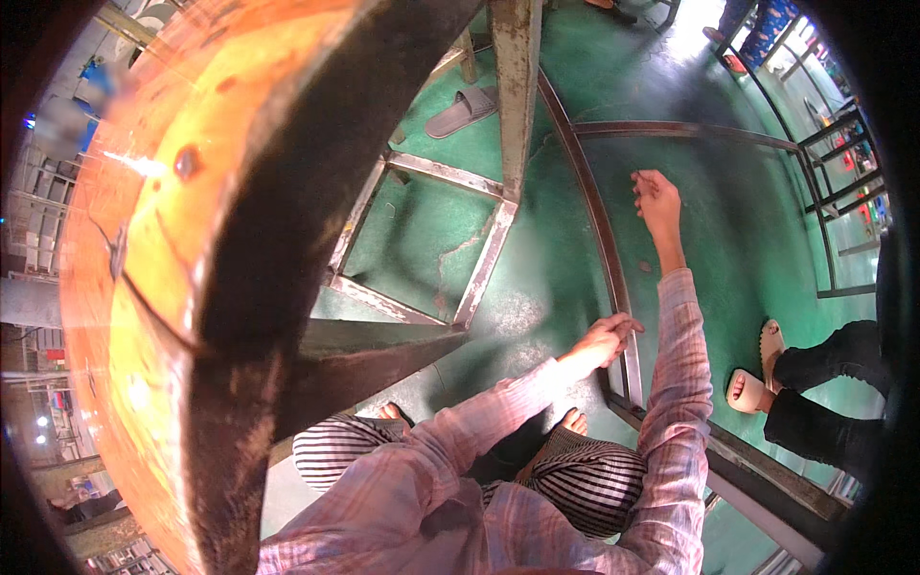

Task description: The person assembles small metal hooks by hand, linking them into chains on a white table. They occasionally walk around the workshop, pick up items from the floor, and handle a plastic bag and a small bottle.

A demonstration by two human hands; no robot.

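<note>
My left hand is low in the middle, above a dark brown metal bar. Its fingers are bent together, with thumb and forefinger close at the tips. Farther out, my right hand is raised over the green floor with its fingers curled in. Any object in either hand is too small or too hidden to name. Whether the left fingertips touch the bar or hover over it, I cannot tell. Both forearms are in pinkish plaid sleeves, and my knees, in black-and-white stripes, are below them.
An orange wood-grain tabletop with a thick dark edge fills the left. A worn metal frame stands beside it, and a grey slipper lies beyond. Another person's feet in beige slippers are at right, near dark metal racks.
</note>
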